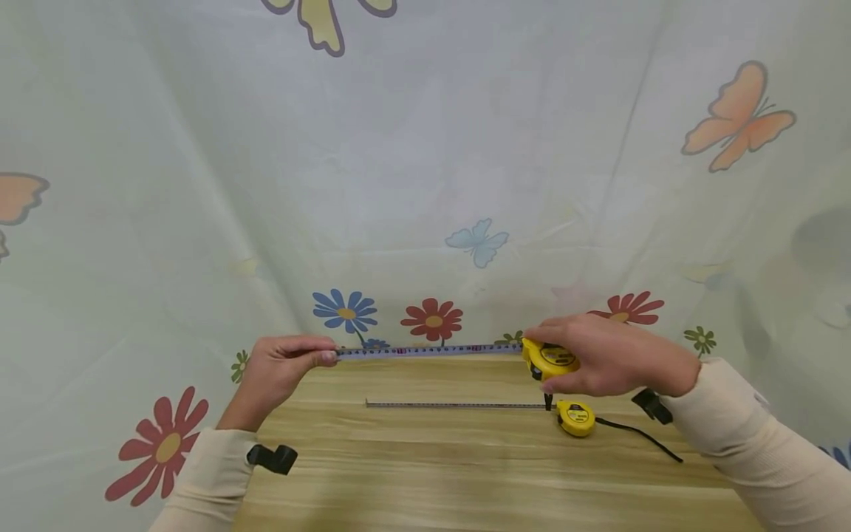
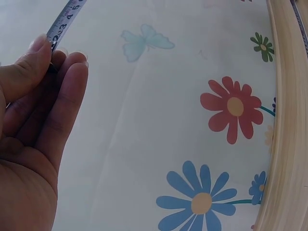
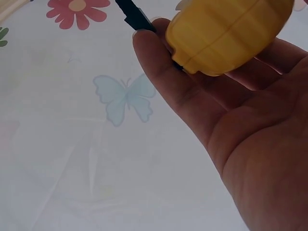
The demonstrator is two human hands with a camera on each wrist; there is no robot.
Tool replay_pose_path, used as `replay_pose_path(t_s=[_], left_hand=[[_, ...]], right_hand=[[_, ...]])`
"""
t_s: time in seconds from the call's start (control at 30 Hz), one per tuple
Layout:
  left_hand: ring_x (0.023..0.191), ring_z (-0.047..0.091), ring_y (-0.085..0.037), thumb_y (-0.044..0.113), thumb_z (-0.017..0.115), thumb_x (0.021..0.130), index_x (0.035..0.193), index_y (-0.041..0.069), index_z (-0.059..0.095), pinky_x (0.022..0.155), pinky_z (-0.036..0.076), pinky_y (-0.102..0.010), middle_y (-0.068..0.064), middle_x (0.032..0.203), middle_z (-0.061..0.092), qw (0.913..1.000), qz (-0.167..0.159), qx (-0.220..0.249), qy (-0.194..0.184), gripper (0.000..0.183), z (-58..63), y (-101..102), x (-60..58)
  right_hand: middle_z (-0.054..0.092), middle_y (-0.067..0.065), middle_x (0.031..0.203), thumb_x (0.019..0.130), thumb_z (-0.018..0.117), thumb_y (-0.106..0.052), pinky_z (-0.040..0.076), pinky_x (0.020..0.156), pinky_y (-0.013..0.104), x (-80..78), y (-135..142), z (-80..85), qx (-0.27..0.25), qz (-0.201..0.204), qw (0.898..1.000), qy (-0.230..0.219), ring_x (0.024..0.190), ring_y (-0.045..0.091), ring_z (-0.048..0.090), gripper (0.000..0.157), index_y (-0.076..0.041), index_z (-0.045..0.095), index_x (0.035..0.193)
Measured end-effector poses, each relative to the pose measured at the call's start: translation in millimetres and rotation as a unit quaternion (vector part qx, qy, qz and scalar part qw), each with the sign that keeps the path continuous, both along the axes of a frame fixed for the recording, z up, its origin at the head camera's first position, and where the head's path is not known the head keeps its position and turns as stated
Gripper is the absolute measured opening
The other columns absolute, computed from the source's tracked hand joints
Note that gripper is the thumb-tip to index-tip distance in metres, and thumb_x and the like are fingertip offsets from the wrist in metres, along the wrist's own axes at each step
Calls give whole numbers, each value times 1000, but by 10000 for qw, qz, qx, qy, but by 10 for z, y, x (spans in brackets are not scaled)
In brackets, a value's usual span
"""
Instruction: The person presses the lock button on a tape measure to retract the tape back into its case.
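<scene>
Between my two hands a tape measure's blade (image 1: 432,350) stretches nearly level above the far part of the table. My left hand (image 1: 282,369) pinches the blade's end between thumb and fingers; the left wrist view shows the low numbers of the blade (image 2: 66,21) just past the thumb. The yellow tape measure case (image 1: 550,360) is gripped by my right hand (image 1: 605,355), with the thumb under it and the fingers over the top. In the right wrist view the yellow case (image 3: 231,33) lies against the fingers, and its blade is hidden there.
On the wooden table (image 1: 412,465) lies a second yellow tape measure (image 1: 575,419), its blade (image 1: 459,404) drawn out to the left and a black strap (image 1: 641,434) trailing right. A pale curtain (image 1: 399,185) with flowers and butterflies hangs behind the table and along its sides.
</scene>
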State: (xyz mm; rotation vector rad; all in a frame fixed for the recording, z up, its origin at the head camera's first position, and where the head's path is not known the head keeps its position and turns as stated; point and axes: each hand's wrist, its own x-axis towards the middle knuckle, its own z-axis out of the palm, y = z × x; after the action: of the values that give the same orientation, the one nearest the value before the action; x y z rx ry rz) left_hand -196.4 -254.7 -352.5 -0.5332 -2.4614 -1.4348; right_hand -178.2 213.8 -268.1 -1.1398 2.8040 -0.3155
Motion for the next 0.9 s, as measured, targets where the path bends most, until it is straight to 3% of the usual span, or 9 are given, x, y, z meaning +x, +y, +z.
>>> replay_pose_path(t_s=[0.47, 0.9], left_hand=[[88, 77, -3, 10, 75, 96, 106, 4, 82, 83, 61, -20, 4, 102, 81, 9998, -114, 166, 9, 14, 33, 57, 10], [88, 77, -3, 7, 74, 96, 106, 2, 81, 82, 62, -21, 15, 99, 79, 9991, -298, 285, 107, 14, 53, 72, 9]], right_hand=[[70, -1, 122, 93, 79, -41, 58, 81, 29, 10, -26, 20, 79, -77, 9999, 14, 91, 5, 60, 63, -8, 61, 143], [70, 0, 124, 92, 79, -43, 60, 84, 32, 17, -48, 47, 145, -144, 9998, 3, 93, 7, 60, 64, -8, 61, 144]])
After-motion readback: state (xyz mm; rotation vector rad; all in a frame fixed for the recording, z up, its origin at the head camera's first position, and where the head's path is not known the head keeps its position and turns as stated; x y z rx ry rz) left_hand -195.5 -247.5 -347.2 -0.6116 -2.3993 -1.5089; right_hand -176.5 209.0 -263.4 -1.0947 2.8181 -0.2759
